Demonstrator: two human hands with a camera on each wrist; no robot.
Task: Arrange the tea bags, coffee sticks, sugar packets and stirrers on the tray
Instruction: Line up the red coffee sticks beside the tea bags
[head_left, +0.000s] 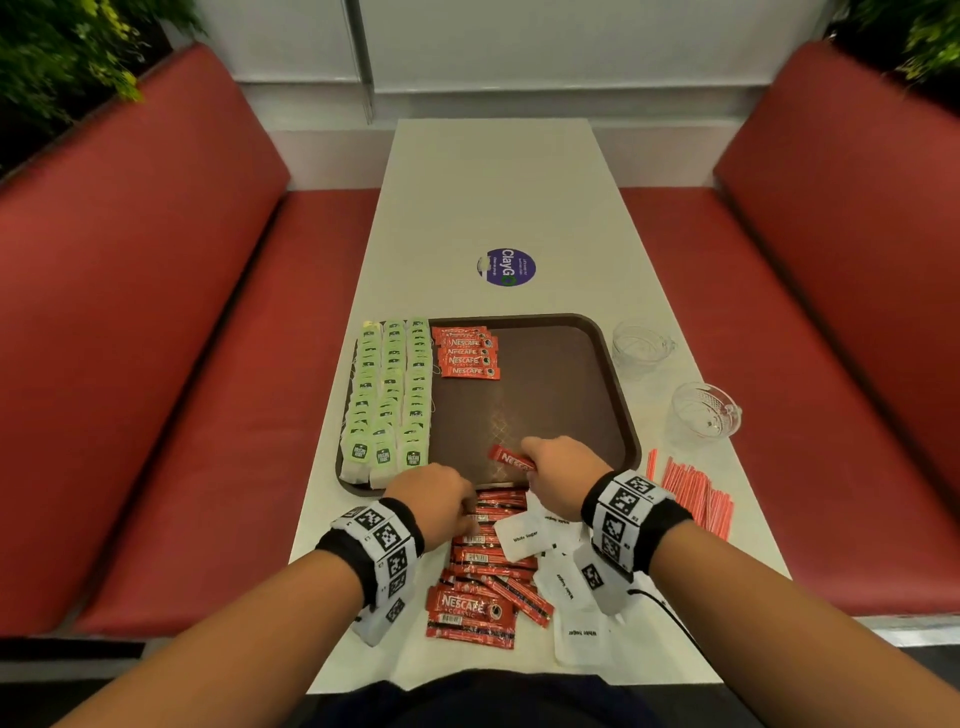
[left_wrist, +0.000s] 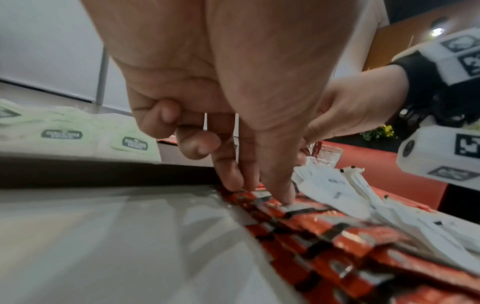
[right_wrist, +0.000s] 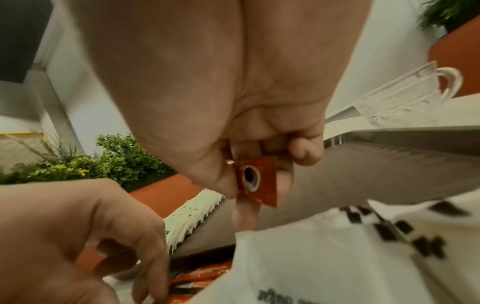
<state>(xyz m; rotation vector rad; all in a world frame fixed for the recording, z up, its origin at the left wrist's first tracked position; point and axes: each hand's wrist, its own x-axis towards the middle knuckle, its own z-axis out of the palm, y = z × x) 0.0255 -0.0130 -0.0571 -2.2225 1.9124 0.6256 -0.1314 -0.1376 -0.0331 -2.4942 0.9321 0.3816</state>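
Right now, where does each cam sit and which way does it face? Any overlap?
Head: worn on the head, looking forward and down at the table and tray; both forearms, left hand and right hand show.
Left wrist: under the left hand, looking along its fingers touching the coffee stick pile; right hand behind.
Right wrist: under the right hand, looking at its grip on a coffee stick; left hand in front.
Shared: all three show both hands and tea bags.
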